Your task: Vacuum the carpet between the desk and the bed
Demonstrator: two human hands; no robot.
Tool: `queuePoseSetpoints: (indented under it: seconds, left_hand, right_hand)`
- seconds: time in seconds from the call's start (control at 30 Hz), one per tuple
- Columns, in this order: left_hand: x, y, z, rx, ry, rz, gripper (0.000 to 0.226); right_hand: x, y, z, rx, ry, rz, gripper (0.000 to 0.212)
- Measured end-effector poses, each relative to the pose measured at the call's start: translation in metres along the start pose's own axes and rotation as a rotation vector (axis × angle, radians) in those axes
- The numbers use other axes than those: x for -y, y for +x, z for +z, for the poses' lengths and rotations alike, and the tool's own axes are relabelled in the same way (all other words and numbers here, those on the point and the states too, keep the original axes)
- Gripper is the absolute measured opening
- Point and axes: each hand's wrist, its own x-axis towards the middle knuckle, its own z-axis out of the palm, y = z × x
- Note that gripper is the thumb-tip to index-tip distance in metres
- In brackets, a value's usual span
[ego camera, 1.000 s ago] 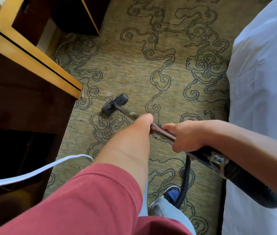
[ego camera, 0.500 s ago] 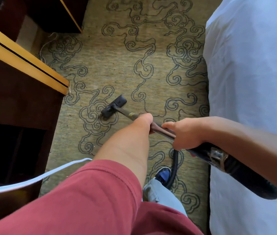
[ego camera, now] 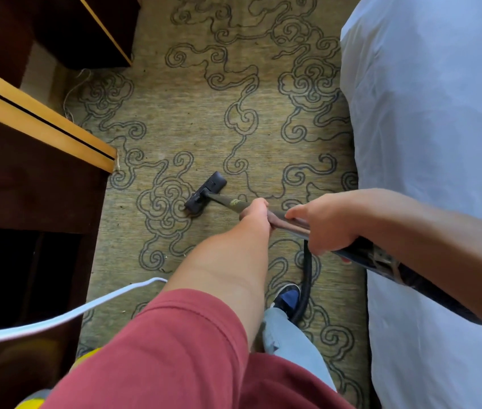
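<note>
An olive carpet with dark swirl patterns runs between the wooden desk on the left and the white-sheeted bed on the right. A black vacuum head rests flat on the carpet near the middle. Its dark wand slopes back to me. My left hand grips the wand in front. My right hand grips it just behind, where the wand joins the black hose.
My blue shoe and grey trouser leg stand on the carpet beside the hose. A white cord crosses the lower left over the dark desk front. A second dark cabinet sits at the top left.
The view shifted, and the vacuum head now lies further from the desk corner, toward the middle of the carpet. Both hands kept their grip on the wand.
</note>
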Motion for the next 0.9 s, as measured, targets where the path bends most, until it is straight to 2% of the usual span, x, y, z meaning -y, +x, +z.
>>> queuePoseSetpoints:
  seconds: [0.17, 0.27, 0.53, 0.73, 0.8, 0.9]
  left_hand:
    - [-0.006, 0.003, 0.003, -0.020, -0.051, -0.025, 0.042]
    - [-0.002, 0.005, 0.007, -0.044, -0.078, -0.009, 0.041]
    - [0.053, 0.028, 0.019, -0.106, -0.010, -0.003, 0.051]
    - [0.028, 0.088, -0.010, -0.207, 0.048, 0.087, 0.042]
    - [0.010, 0.110, -0.019, -0.240, 0.053, 0.126, 0.039]
    - [-0.027, 0.146, -0.043, -0.265, 0.052, 0.152, 0.046]
  right_hand:
    - [-0.007, 0.008, -0.006, 0.006, 0.016, -0.002, 0.072]
    - [-0.015, 0.012, 0.004, -0.011, 0.087, 0.004, 0.083]
    - [-0.040, 0.031, 0.077, 0.026, 0.307, 0.030, 0.101]
    - [-0.013, 0.090, 0.089, -0.062, 0.484, -0.101, 0.094]
    - [-0.006, 0.117, 0.080, -0.089, 0.530, -0.133, 0.085]
    - [0.013, 0.156, 0.059, -0.138, 0.601, -0.166, 0.072]
